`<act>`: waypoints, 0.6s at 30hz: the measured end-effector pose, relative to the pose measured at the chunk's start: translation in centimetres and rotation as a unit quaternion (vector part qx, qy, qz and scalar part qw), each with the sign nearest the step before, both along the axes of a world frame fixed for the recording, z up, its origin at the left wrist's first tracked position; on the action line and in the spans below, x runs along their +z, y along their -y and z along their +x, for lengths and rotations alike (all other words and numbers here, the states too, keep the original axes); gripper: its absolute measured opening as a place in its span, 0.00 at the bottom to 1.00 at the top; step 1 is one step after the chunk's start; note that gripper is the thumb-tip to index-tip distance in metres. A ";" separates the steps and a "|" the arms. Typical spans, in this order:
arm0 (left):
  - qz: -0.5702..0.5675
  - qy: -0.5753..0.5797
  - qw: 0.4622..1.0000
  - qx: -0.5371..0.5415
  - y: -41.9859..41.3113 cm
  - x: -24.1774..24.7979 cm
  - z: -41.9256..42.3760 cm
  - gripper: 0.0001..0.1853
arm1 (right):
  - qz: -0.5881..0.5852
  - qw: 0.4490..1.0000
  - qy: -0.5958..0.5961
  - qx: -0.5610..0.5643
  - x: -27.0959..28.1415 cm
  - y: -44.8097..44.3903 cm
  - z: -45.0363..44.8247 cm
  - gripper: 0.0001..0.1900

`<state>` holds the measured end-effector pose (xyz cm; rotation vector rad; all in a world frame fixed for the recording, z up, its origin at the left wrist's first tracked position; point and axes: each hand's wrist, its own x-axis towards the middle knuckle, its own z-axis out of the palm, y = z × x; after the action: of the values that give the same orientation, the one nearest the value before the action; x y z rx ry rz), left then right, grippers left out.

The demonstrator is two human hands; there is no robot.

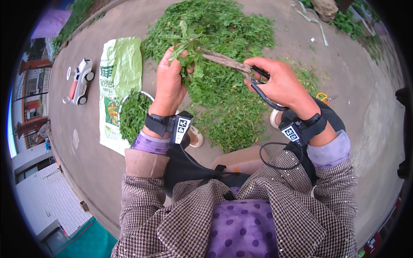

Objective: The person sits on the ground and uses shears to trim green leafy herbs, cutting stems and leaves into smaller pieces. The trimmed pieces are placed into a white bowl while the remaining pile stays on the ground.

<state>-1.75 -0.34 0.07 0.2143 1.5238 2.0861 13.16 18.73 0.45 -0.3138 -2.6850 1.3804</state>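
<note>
My left hand (170, 75) grips a bunch of leafy green plants (190, 48), raised above the ground. In my right hand (279, 80) is a pair of scissors (226, 60) with black handles and dirty, rust-brown blades. The blades point left, their tips at the leaves just right of my left fingers. They look closed or nearly so; whether a stem lies between them I cannot tell. Beneath both hands a large heap of cut greens (222, 29) spreads over the concrete. A round basket (135, 114) full of finer greens stands left of my left wrist.
Under the basket lies a green and white plastic sack (124, 67) bearing print. Further left is a white and red toy car (80, 82). Orange-handled scissors (322, 97) rest on the concrete at right. At the upper right are a pale strap (311, 16) and a rock (324, 9).
</note>
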 end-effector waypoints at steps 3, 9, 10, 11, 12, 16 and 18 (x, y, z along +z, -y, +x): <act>-0.017 -0.025 1.000 -0.005 0.0 0.2 0.2 0.13 | -0.010 1.000 0.000 0.003 0.0 0.0 0.0 0.17; -0.032 -0.025 0.999 0.003 0.1 0.4 0.5 0.12 | 0.028 0.999 -0.006 0.015 0.2 0.0 -0.1 0.17; -0.034 -0.013 0.999 0.012 0.0 0.4 0.5 0.12 | 0.031 0.999 0.004 0.016 0.2 0.1 0.0 0.17; -0.021 -0.021 1.000 0.001 0.0 0.3 0.5 0.12 | 0.034 0.999 0.015 0.017 0.2 0.1 0.0 0.17; -0.016 -0.023 1.000 0.004 0.0 0.3 0.4 0.12 | 0.031 0.999 0.013 0.016 0.2 0.2 0.0 0.16; -0.020 0.007 1.000 0.019 0.2 -0.1 0.3 0.11 | 0.030 0.999 0.001 0.016 0.0 0.6 0.1 0.15; 0.032 0.047 0.998 0.000 0.2 -0.3 0.3 0.10 | 0.051 0.998 -0.025 0.016 -0.2 0.8 0.1 0.15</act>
<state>-1.43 -0.50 -0.26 0.1373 1.4030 2.1155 13.31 17.94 0.30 -0.2235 -2.7194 1.2367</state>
